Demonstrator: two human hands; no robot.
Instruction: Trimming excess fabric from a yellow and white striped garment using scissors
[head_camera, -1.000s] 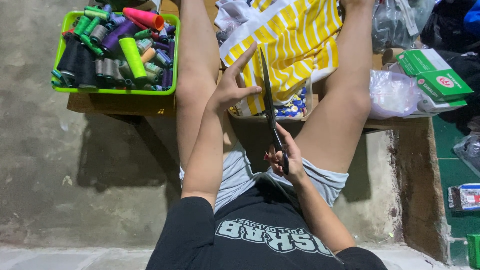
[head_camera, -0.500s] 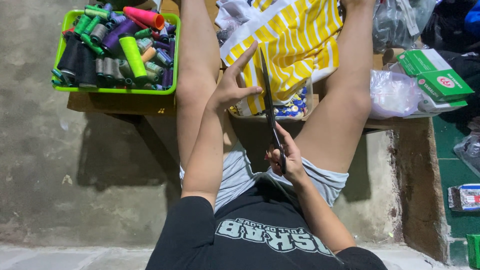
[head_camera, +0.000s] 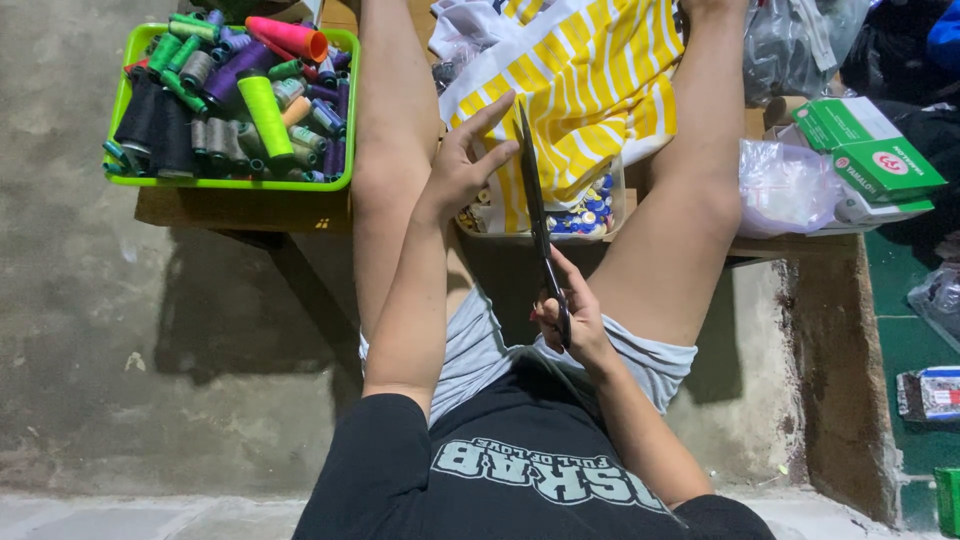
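Observation:
I sit on the floor with my legs spread around a low wooden board. My right hand (head_camera: 568, 318) grips the handles of long black scissors (head_camera: 535, 210), whose blades point away from me along the edge of a yellow-and-white striped cloth (head_camera: 590, 90). My left hand (head_camera: 465, 165) rests with fingers spread on the near left edge of that cloth, just left of the blades. Under the cloth a clear box of coloured buttons (head_camera: 580, 215) shows.
A green tray (head_camera: 230, 182) packed with several thread spools stands at the far left on a wooden board (head_camera: 240, 210). Green boxes (head_camera: 870, 150) and clear plastic bags (head_camera: 785, 185) lie at the right. Bare concrete floor (head_camera: 120, 350) is to my left.

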